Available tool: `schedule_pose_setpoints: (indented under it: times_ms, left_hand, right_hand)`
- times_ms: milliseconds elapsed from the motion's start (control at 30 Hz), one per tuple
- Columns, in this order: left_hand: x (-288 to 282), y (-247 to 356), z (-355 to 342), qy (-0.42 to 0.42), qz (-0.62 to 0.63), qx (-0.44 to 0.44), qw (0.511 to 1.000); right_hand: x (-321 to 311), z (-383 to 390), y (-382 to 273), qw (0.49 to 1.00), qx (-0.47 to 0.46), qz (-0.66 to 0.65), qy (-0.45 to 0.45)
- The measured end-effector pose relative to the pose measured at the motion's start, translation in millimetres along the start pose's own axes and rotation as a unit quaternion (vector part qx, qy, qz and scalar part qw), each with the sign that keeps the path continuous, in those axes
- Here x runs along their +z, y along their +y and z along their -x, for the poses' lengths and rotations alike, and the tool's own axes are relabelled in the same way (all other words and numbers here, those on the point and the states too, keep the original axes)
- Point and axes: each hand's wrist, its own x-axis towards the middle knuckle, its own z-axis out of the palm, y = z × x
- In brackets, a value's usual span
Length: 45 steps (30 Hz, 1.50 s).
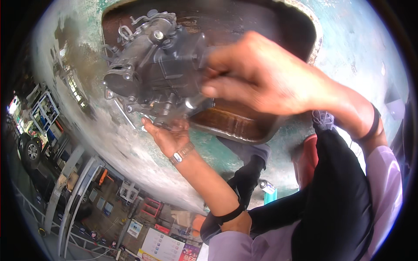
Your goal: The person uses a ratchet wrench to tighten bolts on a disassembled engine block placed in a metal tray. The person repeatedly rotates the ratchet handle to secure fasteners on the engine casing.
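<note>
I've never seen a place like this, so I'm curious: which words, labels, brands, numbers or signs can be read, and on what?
No text is clear enough to quote.
White poster: print too small to read.
Pink sheet: too small to read.
Blue-and-white card: too small to read.
Wristwatch: face too small to read.
Grey metal part: no readable marks.
</note>
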Motion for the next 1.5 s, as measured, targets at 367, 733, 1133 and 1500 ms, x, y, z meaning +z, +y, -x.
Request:
schedule_pose_setpoints:
  times_ms: [367, 733, 1133, 1500]
  left_hand:
    - [-19, -4, -16, -0.050, -0.066, 0.089, 0.993]
    - [-20, 0, -6, -0.081, -0.098, 0.135, 0.983]
    - [-23, 4, -1, 0.028, 0.043, 0.007, 0.999]
    - [-3, 10, 10, 0.052, 0.103, -0.083, 0.990]
  right_hand:
    - [122, 84, 56, 0.952, 0.130, 0.003, -0.277]
    - [166, 74, 82, 0.892, 0.257, -0.007, -0.372]
    - [69, 74, 16, 0.951, 0.197, -0.022, -0.238]
    - [-1, -11, -18, 0.999, 0.010, -0.041, -0.024]
